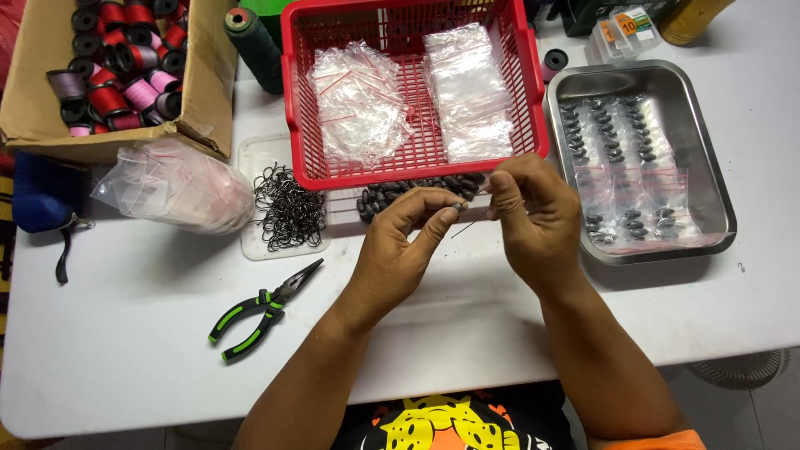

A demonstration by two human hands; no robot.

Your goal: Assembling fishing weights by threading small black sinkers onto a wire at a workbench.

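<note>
A white table [150, 350] fills most of the view, its near edge rounded at the left corner. The surface is lit evenly from above, and soft shadows are cast toward the near side of whatever stands on it. Grey floor [750, 417] is seen beyond the near right edge, where part of a round white fan guard [737, 369] is glimpsed under the tabletop. A strip of patterned red fabric [8, 33] is visible at the far left, past the table's edge. A dark blue pouch [37, 200] with a black strap is hung over the left side. No walls or windows are shown.
</note>
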